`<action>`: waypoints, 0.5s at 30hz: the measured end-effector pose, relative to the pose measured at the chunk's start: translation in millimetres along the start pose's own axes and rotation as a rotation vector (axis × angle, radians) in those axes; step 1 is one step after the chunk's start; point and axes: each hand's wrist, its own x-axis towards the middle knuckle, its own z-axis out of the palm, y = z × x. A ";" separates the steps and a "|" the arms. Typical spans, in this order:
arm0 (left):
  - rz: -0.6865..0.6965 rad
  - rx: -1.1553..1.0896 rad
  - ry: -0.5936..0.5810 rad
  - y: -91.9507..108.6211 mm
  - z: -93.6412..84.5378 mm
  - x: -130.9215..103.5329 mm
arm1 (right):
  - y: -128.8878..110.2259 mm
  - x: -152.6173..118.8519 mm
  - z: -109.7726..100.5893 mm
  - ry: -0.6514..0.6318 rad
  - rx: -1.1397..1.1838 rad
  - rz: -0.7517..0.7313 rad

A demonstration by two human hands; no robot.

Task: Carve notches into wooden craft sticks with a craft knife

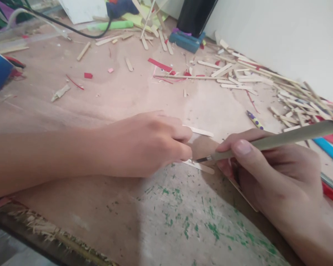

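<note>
In the head view, my left hand (144, 146) lies on the tabletop with its fingers curled. Its fingertips press down on a flat wooden craft stick (201, 168), whose rounded end sticks out to the right. A second craft stick (202, 132) pokes out beyond the knuckles. My right hand (280, 177) grips a craft knife (291, 136) by its slim grey-green handle, pen-fashion. The thin dark tip of the knife meets the pressed stick beside my left fingertips. Partly under my right hand, a thin strip (244, 195) lies on the table.
Loose craft sticks and thin rods (296, 107) are heaped along the wall at right. A dotted pointed piece (254, 120) lies near my right hand. A black upright on a blue block (187, 40) stands at the back. The table's worn edge (52, 234) runs along the lower left.
</note>
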 end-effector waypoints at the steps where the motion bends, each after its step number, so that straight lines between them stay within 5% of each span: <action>1: 0.001 0.003 -0.001 0.0 -0.2 -0.1 | -0.1 -0.6 -0.6 -0.006 -0.006 -0.008; 15: -0.003 0.031 -0.019 -0.5 -0.7 0.1 | 0.0 -8.0 -3.4 0.027 -0.130 -0.166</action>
